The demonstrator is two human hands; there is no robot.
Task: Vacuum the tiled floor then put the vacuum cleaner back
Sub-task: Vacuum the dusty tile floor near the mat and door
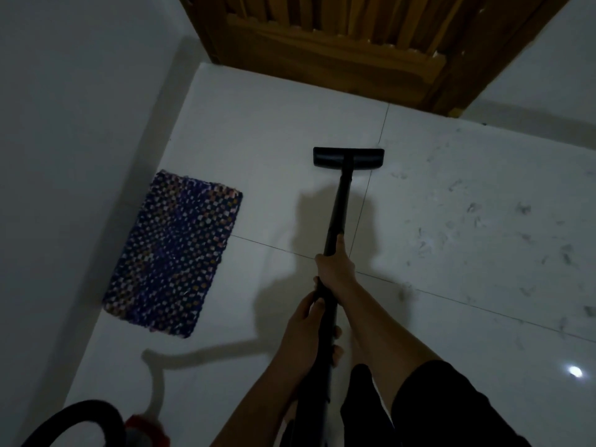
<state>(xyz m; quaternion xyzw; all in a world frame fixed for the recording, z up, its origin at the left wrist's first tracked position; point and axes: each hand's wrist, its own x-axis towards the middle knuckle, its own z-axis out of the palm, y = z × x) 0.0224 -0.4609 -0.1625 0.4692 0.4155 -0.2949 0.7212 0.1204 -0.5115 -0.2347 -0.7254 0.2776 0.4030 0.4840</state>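
Here, my right hand and left hand clamp fingers round the wand. The floor head (black) sits on tile.

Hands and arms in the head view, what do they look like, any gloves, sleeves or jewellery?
Both the left hand and right hand are bare, no gloves; no rings or watch show in the dim light. Forearms are uncovered. Black fabric, apparently a short sleeve, starts above the right elbow; no left sleeve is in frame.
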